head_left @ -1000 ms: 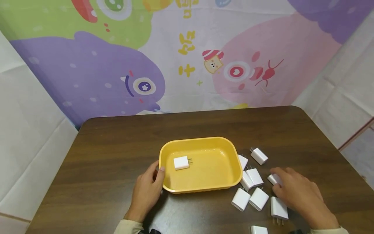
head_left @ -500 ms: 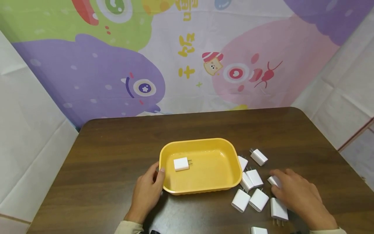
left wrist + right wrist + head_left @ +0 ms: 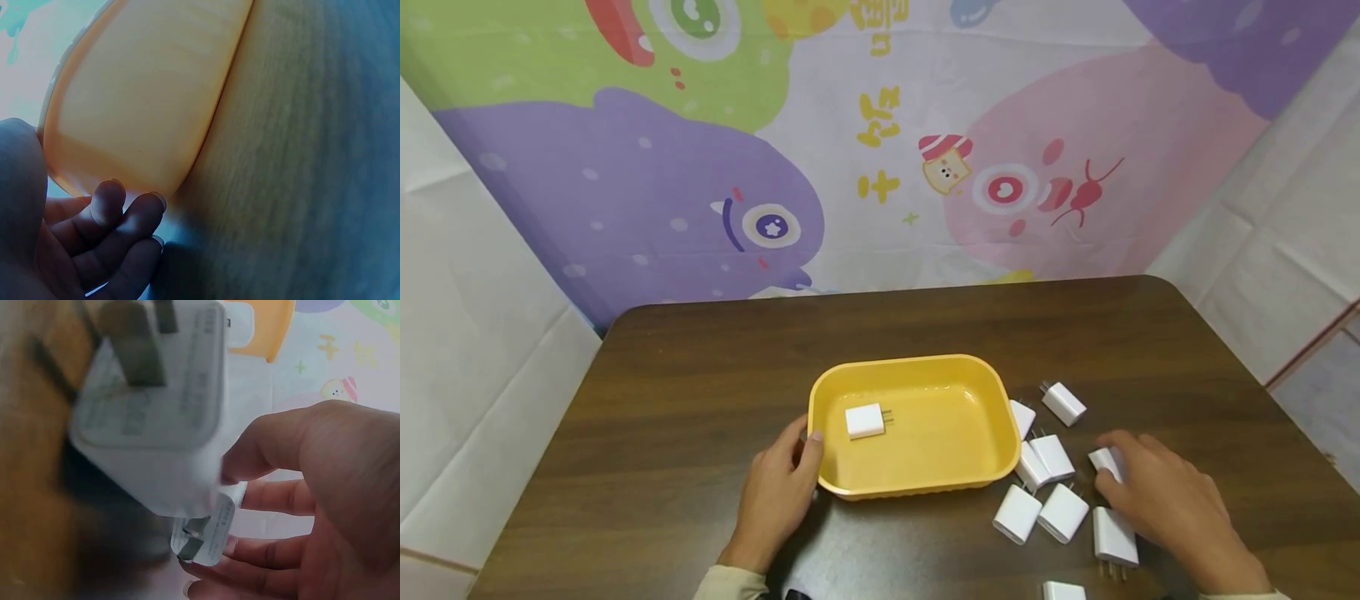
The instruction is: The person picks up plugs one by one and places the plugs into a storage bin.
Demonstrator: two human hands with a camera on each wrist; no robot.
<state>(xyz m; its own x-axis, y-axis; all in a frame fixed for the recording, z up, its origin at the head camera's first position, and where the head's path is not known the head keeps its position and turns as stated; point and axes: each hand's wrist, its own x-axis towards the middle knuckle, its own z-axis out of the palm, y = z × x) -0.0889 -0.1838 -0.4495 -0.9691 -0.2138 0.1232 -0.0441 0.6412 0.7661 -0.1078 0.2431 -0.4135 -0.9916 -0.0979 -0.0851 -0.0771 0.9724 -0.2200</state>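
Note:
My left hand [image 3: 777, 492] grips the left end of the yellow tray [image 3: 917, 487], thumb over the rim; in the left wrist view the fingers of my left hand [image 3: 106, 237] curl against the tray's wall [image 3: 137, 94]. Inside the tray lies one white charger [image 3: 865, 421]. At the right, my right hand [image 3: 1172, 492] pinches a small white charger [image 3: 1106, 462] low over the table. In the right wrist view, that charger [image 3: 209, 534] shows its prongs beside the fingers of my right hand [image 3: 294, 500], and another charger [image 3: 156, 412] stands large in front.
Several white chargers [image 3: 1052, 457] lie close together against the tray's right side. One charger [image 3: 1063, 403] lies farther back, another [image 3: 1115, 537] just below my right hand, and one [image 3: 1064, 591] at the bottom edge of the view. A patterned cloth [image 3: 880, 242] hangs behind the table.
The small charger and the fingertips of my right hand have shifted very slightly. My left hand stays on the tray, which has not moved on the table.

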